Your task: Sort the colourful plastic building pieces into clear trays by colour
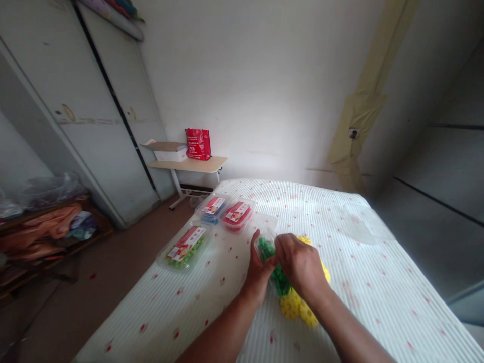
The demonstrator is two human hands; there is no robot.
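Observation:
Both my hands meet over the middle of a bed with a white, red-dotted sheet [378, 282]. My left hand [256, 272] is closed round a clear plastic bag of green toy pieces [266, 249]. My right hand [298, 264] is closed on the same bag from the right, fingers pinched at its top. Under and beside my right hand lie several yellow gear-shaped pieces [297, 307].
Three clear lidded boxes with red labels lie on the bed's left side: green pieces [185, 247], blue pieces [212, 207], red pieces [236, 214]. An empty clear lid or tray [357, 224] lies at right. A small side table with a red bag [197, 143] stands by the wall.

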